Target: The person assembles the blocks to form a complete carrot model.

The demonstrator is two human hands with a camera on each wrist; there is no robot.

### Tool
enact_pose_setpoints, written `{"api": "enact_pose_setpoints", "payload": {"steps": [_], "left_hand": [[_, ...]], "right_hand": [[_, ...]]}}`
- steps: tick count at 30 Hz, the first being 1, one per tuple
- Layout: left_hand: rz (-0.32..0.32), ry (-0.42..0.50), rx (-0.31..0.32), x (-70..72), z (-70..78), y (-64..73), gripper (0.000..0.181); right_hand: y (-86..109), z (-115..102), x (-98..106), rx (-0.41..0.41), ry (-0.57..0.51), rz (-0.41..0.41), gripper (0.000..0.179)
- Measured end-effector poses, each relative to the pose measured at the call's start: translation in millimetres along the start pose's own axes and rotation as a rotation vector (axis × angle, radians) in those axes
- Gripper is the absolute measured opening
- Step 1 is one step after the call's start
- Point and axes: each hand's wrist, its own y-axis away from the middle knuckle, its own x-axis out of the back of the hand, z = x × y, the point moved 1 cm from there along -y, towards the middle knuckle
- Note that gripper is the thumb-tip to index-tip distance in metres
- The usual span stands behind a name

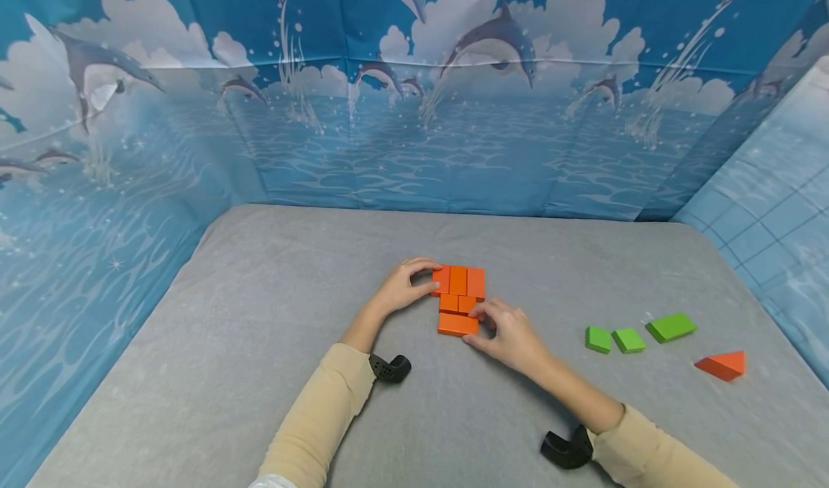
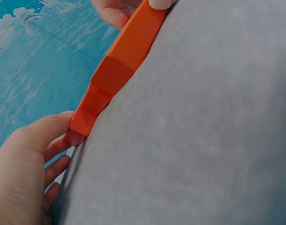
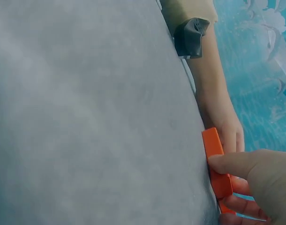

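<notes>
Several orange blocks lie flat together on the grey cloth. Three upright rectangles form the far row, with the middle one [image 1: 458, 281] among them. Below come two small blocks, the left one [image 1: 448, 303] in plain sight, then a long rectangular block [image 1: 457, 324] lying crosswise nearest the body. My left hand [image 1: 403, 286] holds the far row's left block [image 1: 442, 279] between thumb and fingers. With thumb on its near side and fingers behind, my right hand [image 1: 512, 333] grips the long block's right end; in the right wrist view the thumb presses its face [image 3: 212, 143].
To the right lie two small green blocks [image 1: 598, 339] [image 1: 629, 340], a longer green block [image 1: 671, 327] and an orange triangular block [image 1: 721, 366]. A dolphin-printed curtain [image 1: 414, 150] hangs behind the grey-covered table [image 1: 259, 258]. Each wrist wears a black device [image 1: 391, 368].
</notes>
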Motion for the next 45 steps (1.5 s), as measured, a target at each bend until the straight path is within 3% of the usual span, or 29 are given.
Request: {"api": "enact_pose_setpoints", "payload": {"steps": [14,26,45], "left_hand": [[-0.005,-0.003,-0.011,1.3,3.6,-0.9,0.035],[-0.015,-0.003,0.004,1.9,3.2,-0.7,0.035],[0.002,-0.013,-0.024,2.0,3.4,-0.4,0.035]], "right_hand": [[0.2,-4.5,-4.4,0.017,0.119,0.058,0.03],[-0.6,-5.3,-4.2,0.027,0.14,0.073,0.03],[-2.2,-5.0,-4.4,-0.002,0.147,0.053,0.031]]}}
